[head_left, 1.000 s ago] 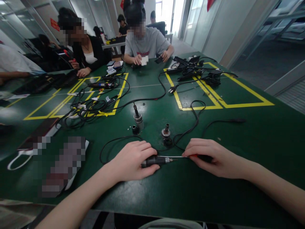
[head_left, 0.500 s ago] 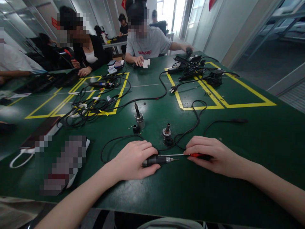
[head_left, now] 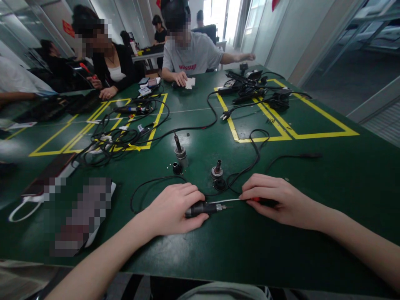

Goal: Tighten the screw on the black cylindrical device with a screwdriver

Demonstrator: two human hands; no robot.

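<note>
My left hand (head_left: 175, 209) is closed round a black cylindrical tool (head_left: 208, 208), which lies on the green table with its thin metal tip toward the right. My right hand (head_left: 275, 200) grips a screwdriver by its red and black handle (head_left: 255, 199). The screwdriver's pale shaft (head_left: 228, 201) reaches left, just behind the tool's metal end. Beyond my hands a metal part with a stem (head_left: 217, 170) stands by a black ring (head_left: 219, 184). Farther left is a taller metal part (head_left: 180, 152), with a small black cap (head_left: 176, 168) in front of it.
Tangled cables (head_left: 125, 135) lie at the left, and black devices with cords (head_left: 246, 89) at the back right. A phone (head_left: 83, 216) and a power bank (head_left: 67, 166) rest at the near left. A person in a grey shirt (head_left: 195, 54) sits opposite, beside another person in black (head_left: 123, 68).
The view has shifted slightly. My right hand's fingers have slid a little forward over the red handle toward the shaft. The opposite person's outstretched hand has lifted off a black object.
</note>
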